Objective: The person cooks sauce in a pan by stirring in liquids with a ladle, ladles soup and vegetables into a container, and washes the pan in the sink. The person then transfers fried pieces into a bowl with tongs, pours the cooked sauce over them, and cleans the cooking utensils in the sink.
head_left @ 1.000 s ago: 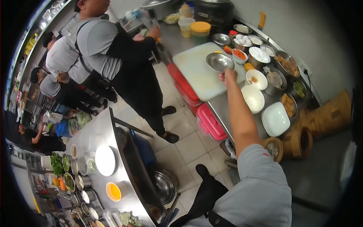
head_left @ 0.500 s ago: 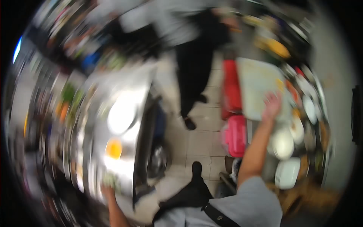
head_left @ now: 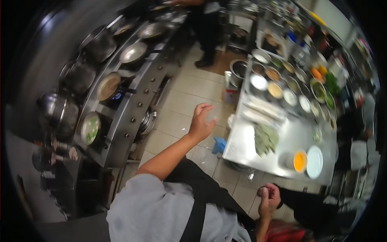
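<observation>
My left hand (head_left: pixel 202 124) is raised over the tiled floor, between the stove and the steel table. Its fingers are bent and stand apart from the thumb, with nothing between them. Low on the right, my right hand (head_left: pixel 269 197) is near the table's front edge, touching nothing around it. Its fingers are curled in, and whatever they may hold is hidden. A pile of green leaves (head_left: pixel 266 139) lies on the steel table (head_left: pixel 288 147), beside a cup of orange-yellow liquid (head_left: pixel 300 161) and a pale bowl (head_left: pixel 315 162).
On the left, a stove (head_left: pixel 127 115) bears several pans, one pan (head_left: pixel 91 128) with green pieces in it. A flame (head_left: pixel 117 95) burns beneath another pan (head_left: pixel 108 86). Containers of ingredients (head_left: pixel 275 90) line the table. A person (head_left: pixel 203 34) stands at the far end of the aisle.
My view has swung round from the board and plates to the stove. My left hand has left the green leaves on the table, and my right hand is off the board, its fingers now curled.
</observation>
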{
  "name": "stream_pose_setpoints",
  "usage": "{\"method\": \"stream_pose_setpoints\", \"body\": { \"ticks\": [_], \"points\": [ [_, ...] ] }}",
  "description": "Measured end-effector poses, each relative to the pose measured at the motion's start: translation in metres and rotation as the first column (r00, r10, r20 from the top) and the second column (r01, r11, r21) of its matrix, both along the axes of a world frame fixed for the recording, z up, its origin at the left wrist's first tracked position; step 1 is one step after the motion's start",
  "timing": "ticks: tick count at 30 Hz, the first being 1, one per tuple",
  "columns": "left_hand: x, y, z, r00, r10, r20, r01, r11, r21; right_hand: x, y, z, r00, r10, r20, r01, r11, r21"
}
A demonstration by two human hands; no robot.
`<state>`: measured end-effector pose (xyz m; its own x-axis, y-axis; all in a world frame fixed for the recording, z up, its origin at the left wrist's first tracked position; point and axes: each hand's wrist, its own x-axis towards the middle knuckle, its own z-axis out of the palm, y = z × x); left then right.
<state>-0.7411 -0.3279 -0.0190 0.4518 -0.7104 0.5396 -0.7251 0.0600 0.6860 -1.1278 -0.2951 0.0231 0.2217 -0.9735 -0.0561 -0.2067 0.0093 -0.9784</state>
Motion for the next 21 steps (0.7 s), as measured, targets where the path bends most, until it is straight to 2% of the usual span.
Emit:
{"method": "stream_pose_setpoints", "body": {
  "ticks": [1,3,5,7,9,10,11,12,13,15,17,18,19,21],
  "points": [
    [0.036,0.018,-0.001,0.999,0.039,-0.005,-0.039,0.999,-0.015,0.025,-0.013,0.003,1.0,0.024,-0.014,-0.024,1.0,-0.011],
    [0.109,0.055,-0.002,0.967,0.253,-0.028,-0.254,0.965,-0.056,0.092,-0.043,0.028,0.997,0.029,-0.065,-0.031,0.999,-0.037],
    [0.178,0.095,-0.002,0.94,0.339,-0.043,-0.341,0.938,-0.063,0.155,-0.075,0.027,0.987,0.034,-0.156,-0.073,0.965,-0.253],
    [0.221,0.134,0.0,0.896,0.438,-0.076,-0.442,0.896,-0.044,0.227,-0.096,0.042,0.994,0.064,-0.094,-0.083,0.974,-0.209],
    [0.262,0.163,0.013,0.815,0.424,-0.394,-0.422,0.902,0.097,0.298,-0.114,0.042,0.98,0.179,-0.093,-0.195,0.958,-0.211],
    [0.279,0.174,0.014,0.813,0.496,-0.306,-0.493,0.865,0.093,0.335,-0.119,0.044,0.959,0.24,-0.151,-0.27,0.935,-0.231],
    [0.294,0.185,0.011,0.796,0.524,-0.303,-0.52,0.848,0.099,0.369,-0.122,0.044,0.933,0.293,-0.208,-0.34,0.907,-0.247],
    [0.309,0.193,0.003,0.778,0.543,-0.316,-0.541,0.834,0.103,0.407,-0.119,0.045,0.918,0.37,-0.143,-0.395,0.885,-0.247],
    [0.325,0.199,-0.007,0.76,0.561,-0.327,-0.562,0.821,0.101,0.436,-0.122,0.042,0.888,0.436,-0.147,-0.456,0.876,-0.157],
    [0.35,0.205,-0.04,0.716,0.586,-0.378,-0.61,0.789,0.069,0.511,-0.123,0.037,0.789,0.588,-0.177,-0.61,0.783,-0.119],
    [0.372,0.207,-0.079,0.48,0.523,-0.704,-0.643,0.756,0.124,0.597,-0.116,0.037,0.65,0.702,-0.293,-0.759,0.621,-0.195],
    [0.382,0.205,-0.094,0.416,0.486,-0.769,-0.643,0.755,0.13,0.642,-0.123,0.023,0.571,0.775,-0.272,-0.82,0.552,-0.151],
    [0.395,0.2,-0.101,0.403,0.501,-0.766,-0.661,0.738,0.136,0.692,-0.128,0.001,0.487,0.839,-0.245,-0.873,0.474,-0.111],
    [0.419,0.19,-0.115,-0.023,0.341,-0.94,-0.55,0.78,0.297,0.785,-0.127,-0.036,0.351,0.922,-0.164,-0.914,0.376,0.155]
  ]
}}
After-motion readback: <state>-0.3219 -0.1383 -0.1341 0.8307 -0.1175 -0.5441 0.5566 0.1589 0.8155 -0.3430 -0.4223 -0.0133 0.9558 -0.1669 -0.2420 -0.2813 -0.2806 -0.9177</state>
